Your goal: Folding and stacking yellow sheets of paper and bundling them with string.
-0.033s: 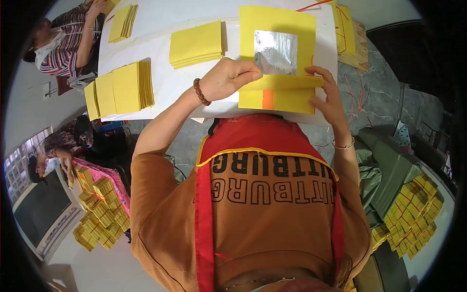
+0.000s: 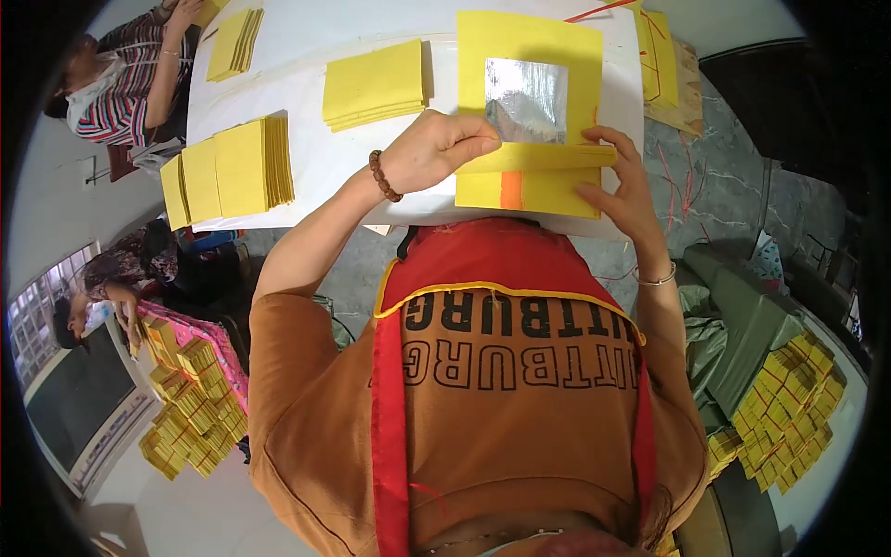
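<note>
A yellow paper sheet (image 2: 478, 193) lies in front of me on the white table, part of it folded up into a narrow band across its width. Beyond the fold a shiny silver square (image 2: 527, 88) shows on the paper, and an orange strip (image 2: 511, 190) is on the near part. My left hand (image 2: 445, 153) pinches the left end of the band between thumb and curled fingers. At the right end, my right hand (image 2: 628, 181) has its fingers bent over the band and its thumb on the near part of the paper.
Yellow paper stacks lie to the left, one at mid-table (image 2: 373, 84), a larger one (image 2: 246, 167) at the near left. Bundled yellow packets (image 2: 657, 60) sit at the right edge. One person (image 2: 116, 88) is at the far left, another (image 2: 130, 260) beside piled packets (image 2: 200, 408).
My right thumb has shifted left and slightly up onto the near part of the paper. My left hand and the sheet look the same.
</note>
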`<state>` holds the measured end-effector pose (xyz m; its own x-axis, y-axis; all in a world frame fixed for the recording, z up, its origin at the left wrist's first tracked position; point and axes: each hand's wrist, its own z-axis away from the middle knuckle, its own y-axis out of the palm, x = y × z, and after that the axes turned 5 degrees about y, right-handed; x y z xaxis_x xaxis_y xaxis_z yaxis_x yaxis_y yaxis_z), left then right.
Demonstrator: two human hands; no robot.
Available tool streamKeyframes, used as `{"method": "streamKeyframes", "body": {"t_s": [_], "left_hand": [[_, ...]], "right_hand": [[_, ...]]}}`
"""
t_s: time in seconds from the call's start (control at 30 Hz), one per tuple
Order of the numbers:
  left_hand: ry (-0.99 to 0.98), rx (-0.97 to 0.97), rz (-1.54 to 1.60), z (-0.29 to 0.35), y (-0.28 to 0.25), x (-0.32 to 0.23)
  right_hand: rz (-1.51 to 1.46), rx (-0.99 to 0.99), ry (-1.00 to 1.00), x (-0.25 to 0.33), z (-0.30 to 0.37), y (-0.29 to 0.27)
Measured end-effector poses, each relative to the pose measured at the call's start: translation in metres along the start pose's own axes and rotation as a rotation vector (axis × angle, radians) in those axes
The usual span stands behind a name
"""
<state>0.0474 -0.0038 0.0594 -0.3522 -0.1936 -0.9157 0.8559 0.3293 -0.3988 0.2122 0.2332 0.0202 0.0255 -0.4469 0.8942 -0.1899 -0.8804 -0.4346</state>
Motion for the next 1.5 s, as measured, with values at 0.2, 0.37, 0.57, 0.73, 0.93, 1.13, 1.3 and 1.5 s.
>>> {"method": "streamKeyframes", "body": {"t_s": [0.2, 0.37, 0.57, 0.73, 0.93, 1.13, 1.3, 1.5], "left_hand": [[0.386, 0.035, -0.034, 0.006, -0.008, 0.0], [0.445, -0.044, -0.699, 0.004, 0.004, 0.016], [0.492, -0.116, -0.74, 0.007, 0.001, 0.004], [0.639, -0.107, -0.727, 0.013, 0.01, -0.011], [0.542, 0.048, -0.566, 0.027, 0.014, -0.013], [0.373, 0.075, -0.314, 0.014, 0.006, -0.009], [-0.079, -0.176, -0.071, -0.001, 0.01, -0.009], [-0.266, -0.263, -0.137, -0.014, 0.008, 0.001]], "right_hand": [[0.057, -0.048, 0.028, -0.012, 0.0, 0.006], [0.013, -0.087, 0.017, -0.017, -0.005, 0.007], [0.256, -0.027, -0.188, -0.004, -0.018, -0.015], [0.399, 0.227, -0.274, 0.035, -0.023, -0.023], [0.557, 0.373, -0.288, 0.043, -0.008, -0.017], [0.447, 0.306, -0.214, 0.028, -0.006, -0.013], [-0.021, 0.153, 0.385, 0.015, 0.002, -0.004], [-0.39, -0.157, 0.47, 0.04, -0.021, 0.011]]}}
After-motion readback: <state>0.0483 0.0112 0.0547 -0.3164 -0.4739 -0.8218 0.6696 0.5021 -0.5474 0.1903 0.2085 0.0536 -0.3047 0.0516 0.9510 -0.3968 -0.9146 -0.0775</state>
